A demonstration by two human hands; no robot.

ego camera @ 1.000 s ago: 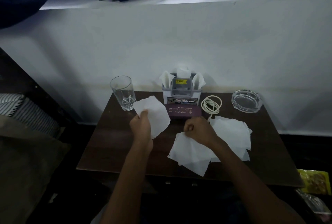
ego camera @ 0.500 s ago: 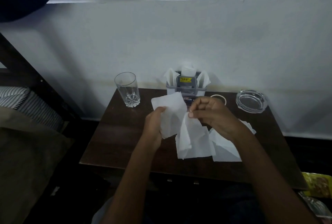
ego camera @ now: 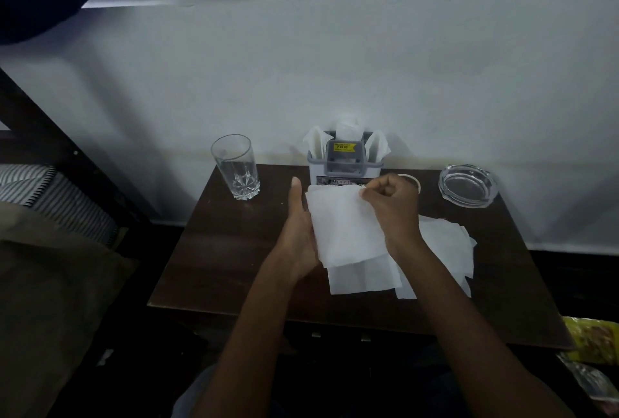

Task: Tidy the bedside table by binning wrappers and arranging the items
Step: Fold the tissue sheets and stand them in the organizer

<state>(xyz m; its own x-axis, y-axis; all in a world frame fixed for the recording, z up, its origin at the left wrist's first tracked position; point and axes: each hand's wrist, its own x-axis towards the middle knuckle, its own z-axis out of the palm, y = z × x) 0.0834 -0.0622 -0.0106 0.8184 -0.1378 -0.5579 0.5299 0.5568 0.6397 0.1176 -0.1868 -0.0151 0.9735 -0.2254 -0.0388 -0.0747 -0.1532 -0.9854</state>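
Observation:
Over the dark wooden bedside table (ego camera: 214, 263) I hold a stack of white tissues (ego camera: 345, 223). My left hand (ego camera: 298, 233) supports the stack from the left side, thumb up. My right hand (ego camera: 392, 206) pinches the top sheet at its upper right corner. More loose white tissues (ego camera: 445, 250) lie spread on the table under and to the right of my right wrist. A grey holder (ego camera: 345, 163) with tissues sticking out stands at the back, against the wall.
An empty drinking glass (ego camera: 236, 171) stands at the back left. A clear glass ashtray (ego camera: 467, 184) sits at the back right. A white cable coil (ego camera: 413, 181) peeks out behind my right hand. Yellow and clear wrappers (ego camera: 593, 340) lie low at the right. A bed (ego camera: 40, 216) is at the left.
My right hand lifted a tissue off the table and laid it onto the sheet in my left hand. Both hands now meet over the table's middle.

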